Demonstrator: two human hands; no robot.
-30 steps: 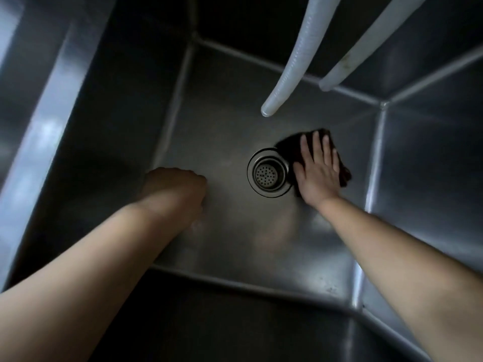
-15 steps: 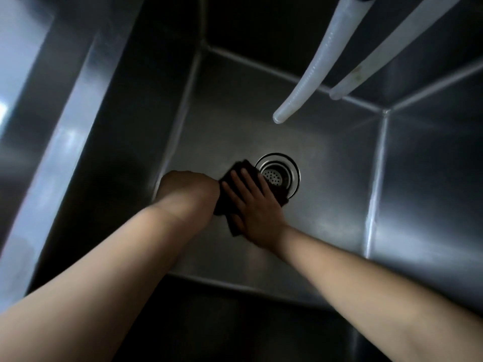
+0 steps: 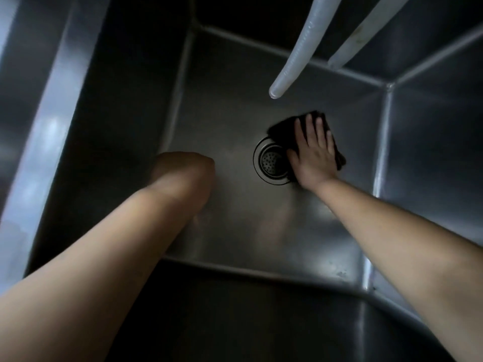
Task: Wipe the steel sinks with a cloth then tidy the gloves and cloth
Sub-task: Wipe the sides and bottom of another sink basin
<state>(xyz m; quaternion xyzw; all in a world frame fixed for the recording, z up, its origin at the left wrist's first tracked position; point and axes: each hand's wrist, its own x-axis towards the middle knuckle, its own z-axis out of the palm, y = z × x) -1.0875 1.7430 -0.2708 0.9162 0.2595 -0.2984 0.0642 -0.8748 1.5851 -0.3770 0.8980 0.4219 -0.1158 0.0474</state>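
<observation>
Wiping is under way: the right hand [image 3: 315, 155] presses flat, fingers straight, on the dark cloth [image 3: 337, 155] on the sink [image 3: 235, 218] floor, at three o'clock of the drain [image 3: 271, 163]. The left hand [image 3: 185, 171] rests knuckle-down at nine o'clock; its fingers are hidden. No gloves show; tidying remains.

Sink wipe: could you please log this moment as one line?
right hand flat on cloth beside drain | left hand on sink floor
</observation>
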